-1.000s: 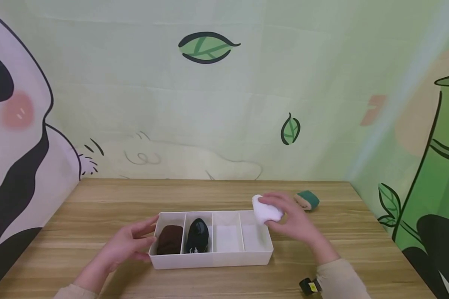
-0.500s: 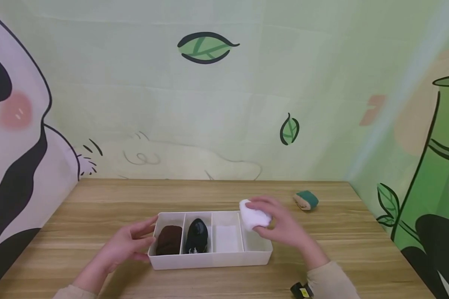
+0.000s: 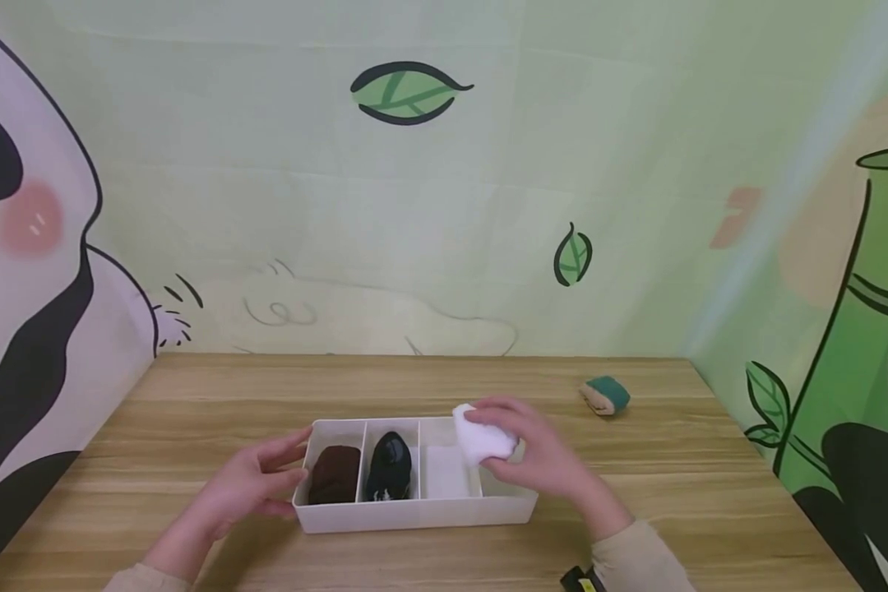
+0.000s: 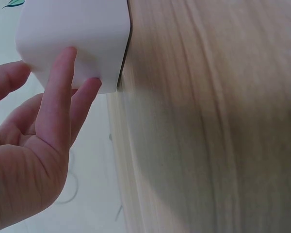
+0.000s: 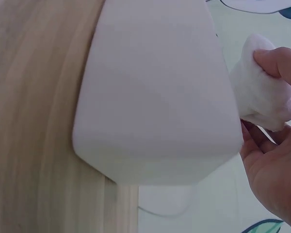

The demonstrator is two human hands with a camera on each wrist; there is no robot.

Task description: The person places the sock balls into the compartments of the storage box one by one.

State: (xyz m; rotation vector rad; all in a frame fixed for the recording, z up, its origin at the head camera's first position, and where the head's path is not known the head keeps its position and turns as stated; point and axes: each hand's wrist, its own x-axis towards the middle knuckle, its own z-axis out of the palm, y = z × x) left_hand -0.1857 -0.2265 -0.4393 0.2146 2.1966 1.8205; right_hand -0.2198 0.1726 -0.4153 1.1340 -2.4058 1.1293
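Cloth bundle (image 3: 483, 434) pinched in right hand (image 3: 536, 448) has shifted partly over the divided box's (image 3: 414, 515) third compartment (image 3: 442, 470), left hand (image 3: 252, 478) touching the end, fingers spread.

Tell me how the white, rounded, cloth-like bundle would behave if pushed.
The white, rounded, cloth-like bundle will probably squash rather than crack: its surface looks soft and creased. It seems light, since the right hand alone supports it. Its bulging outline suggests it might roll a little.
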